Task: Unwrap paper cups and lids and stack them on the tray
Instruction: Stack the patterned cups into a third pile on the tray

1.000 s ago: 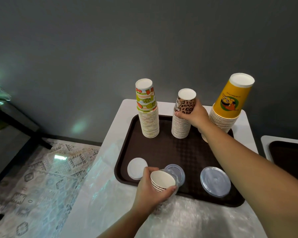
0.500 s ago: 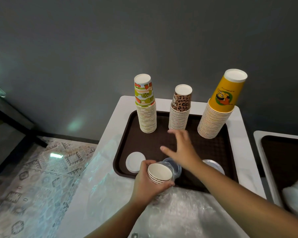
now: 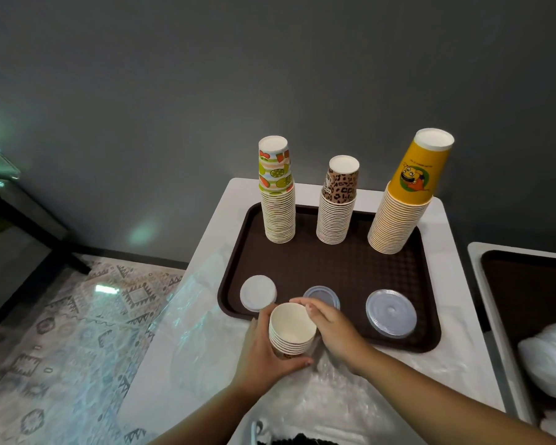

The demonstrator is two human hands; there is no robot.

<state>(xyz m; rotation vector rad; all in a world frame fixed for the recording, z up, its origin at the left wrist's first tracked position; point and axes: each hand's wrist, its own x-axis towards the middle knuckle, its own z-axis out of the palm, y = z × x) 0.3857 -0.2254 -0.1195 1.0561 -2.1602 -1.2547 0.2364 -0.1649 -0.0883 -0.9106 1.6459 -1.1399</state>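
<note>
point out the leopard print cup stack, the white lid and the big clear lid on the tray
leopard print cup stack (image 3: pixel 336 220), head view, ribbed rims.
white lid (image 3: pixel 257 292), head view, its top.
big clear lid (image 3: pixel 391 312), head view, its centre.

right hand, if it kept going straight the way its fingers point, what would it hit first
The right hand has its fingers at the rim of the held cups, pointing left and slightly away. Past the rim, the white lid on the tray looks first in line, though depth is unclear.
</note>
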